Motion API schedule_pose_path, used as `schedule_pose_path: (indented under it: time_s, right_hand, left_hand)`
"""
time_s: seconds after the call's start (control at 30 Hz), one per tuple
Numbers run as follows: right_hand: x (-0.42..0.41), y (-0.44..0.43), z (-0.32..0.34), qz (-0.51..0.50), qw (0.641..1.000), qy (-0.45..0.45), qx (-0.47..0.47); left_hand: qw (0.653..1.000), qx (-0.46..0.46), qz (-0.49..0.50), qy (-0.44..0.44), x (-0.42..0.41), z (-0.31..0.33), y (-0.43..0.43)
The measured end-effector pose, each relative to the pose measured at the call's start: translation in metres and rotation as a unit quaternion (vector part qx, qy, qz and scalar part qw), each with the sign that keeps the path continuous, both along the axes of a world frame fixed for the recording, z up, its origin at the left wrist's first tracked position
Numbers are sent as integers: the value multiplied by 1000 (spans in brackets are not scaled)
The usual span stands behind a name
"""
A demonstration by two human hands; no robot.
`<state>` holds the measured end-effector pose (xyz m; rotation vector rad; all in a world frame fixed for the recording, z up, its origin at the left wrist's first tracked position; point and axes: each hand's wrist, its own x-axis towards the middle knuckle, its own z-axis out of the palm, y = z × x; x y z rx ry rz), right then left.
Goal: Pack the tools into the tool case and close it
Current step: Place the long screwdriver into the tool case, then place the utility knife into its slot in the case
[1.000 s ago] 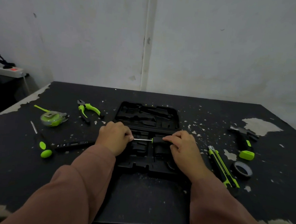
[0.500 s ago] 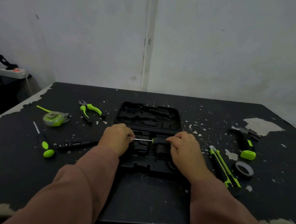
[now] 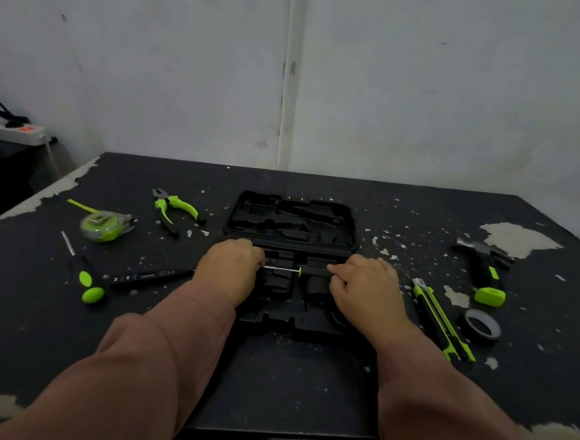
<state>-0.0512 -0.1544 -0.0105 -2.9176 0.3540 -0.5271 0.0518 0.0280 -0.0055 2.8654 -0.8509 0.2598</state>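
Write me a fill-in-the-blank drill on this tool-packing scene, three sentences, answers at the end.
1. Both hands hold a small ____ across the open tool case, the left hand at its metal tip and the right hand at its handle.
2. The hammer lies on the ____ side of the case.
3. The roll of tape lies beside the green and black ____.

Missing words: screwdriver; right; utility knife

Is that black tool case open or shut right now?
Open. The tool case lies flat on the table, its lid folded back and both moulded halves facing up.
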Motion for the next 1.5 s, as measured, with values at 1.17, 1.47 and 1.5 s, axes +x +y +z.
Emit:
schedule_pose_path:
  time_s: [1.17,1.47,1.5]
  right_hand:
    - [-62,-47,19,-204,960,15,191]
    - [-35,11,52,-33,759,-243,603]
    - [-31,14,52,-28,739,-252,624]
  left_hand:
    - [960,-143,-137,197,-65,8,-59]
    - [853,-330,-206,348,-83,23,-53]
    - [855,-343,-190,340,-82,23,-49]
